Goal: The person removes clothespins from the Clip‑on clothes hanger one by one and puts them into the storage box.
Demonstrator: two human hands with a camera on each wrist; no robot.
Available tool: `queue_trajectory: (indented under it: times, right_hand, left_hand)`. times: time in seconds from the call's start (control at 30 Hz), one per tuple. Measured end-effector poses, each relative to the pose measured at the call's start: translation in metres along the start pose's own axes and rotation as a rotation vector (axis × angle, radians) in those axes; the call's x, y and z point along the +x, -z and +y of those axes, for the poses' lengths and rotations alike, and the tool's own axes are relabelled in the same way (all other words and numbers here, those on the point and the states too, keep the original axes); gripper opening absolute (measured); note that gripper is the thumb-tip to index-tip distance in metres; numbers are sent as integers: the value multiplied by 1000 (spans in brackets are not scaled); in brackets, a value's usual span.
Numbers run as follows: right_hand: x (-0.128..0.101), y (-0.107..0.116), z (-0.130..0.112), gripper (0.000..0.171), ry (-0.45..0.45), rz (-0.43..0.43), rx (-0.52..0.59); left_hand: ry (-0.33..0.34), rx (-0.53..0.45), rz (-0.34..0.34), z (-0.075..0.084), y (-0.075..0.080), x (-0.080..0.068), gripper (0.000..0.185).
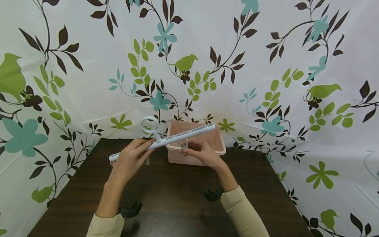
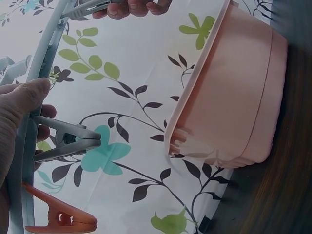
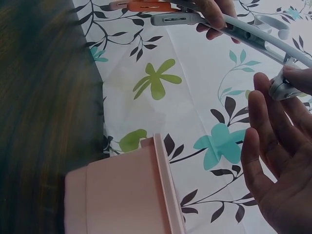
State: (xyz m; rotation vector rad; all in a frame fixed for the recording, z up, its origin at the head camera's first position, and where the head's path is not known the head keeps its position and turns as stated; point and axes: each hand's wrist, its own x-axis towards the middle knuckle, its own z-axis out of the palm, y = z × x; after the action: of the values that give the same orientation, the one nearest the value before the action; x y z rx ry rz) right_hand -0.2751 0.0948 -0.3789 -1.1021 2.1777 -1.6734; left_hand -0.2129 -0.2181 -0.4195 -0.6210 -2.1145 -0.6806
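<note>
A pale blue-white clip hanger (image 1: 189, 133) with a slotted bar and a ring hook (image 1: 149, 123) is held up, tilted, above the table. My left hand (image 1: 130, 158) grips its bar left of the ring. From the bar hang a grey clothespin (image 2: 73, 140) beside the left fingers and an orange clothespin (image 2: 63, 218) nearer the end. My right hand (image 1: 204, 153) pinches another grey clothespin (image 3: 282, 89) between thumb and fingers at the bar's underside. Whether that clothespin is fixed to the bar I cannot tell.
Behind the hands a pink plastic bin (image 1: 180, 158) stands at the back of the dark wooden table (image 1: 171, 194). A patterned sheet (image 1: 97, 89) with leaves, birds and flowers hangs close behind the table and around its sides. Black straps sit on both wrists.
</note>
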Motion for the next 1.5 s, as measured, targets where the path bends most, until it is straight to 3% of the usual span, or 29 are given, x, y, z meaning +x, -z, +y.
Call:
queue_trajectory:
  times: [0.6, 0.73, 1.03, 1.5]
  right_hand:
    - [0, -1, -1, 31, -24, 34, 0]
    - [1, 1, 1, 29, -12, 26, 53]
    - [1, 3, 1, 29, 41, 6, 315]
    - [0, 4, -3, 23, 16, 34, 340]
  left_hand:
    - [9, -8, 10, 0, 1, -2, 51]
    - [9, -5, 21, 0, 1, -1, 57]
    - [2, -25, 14, 2, 3, 1, 55]
    - [-34, -45, 37, 4, 3, 2, 59]
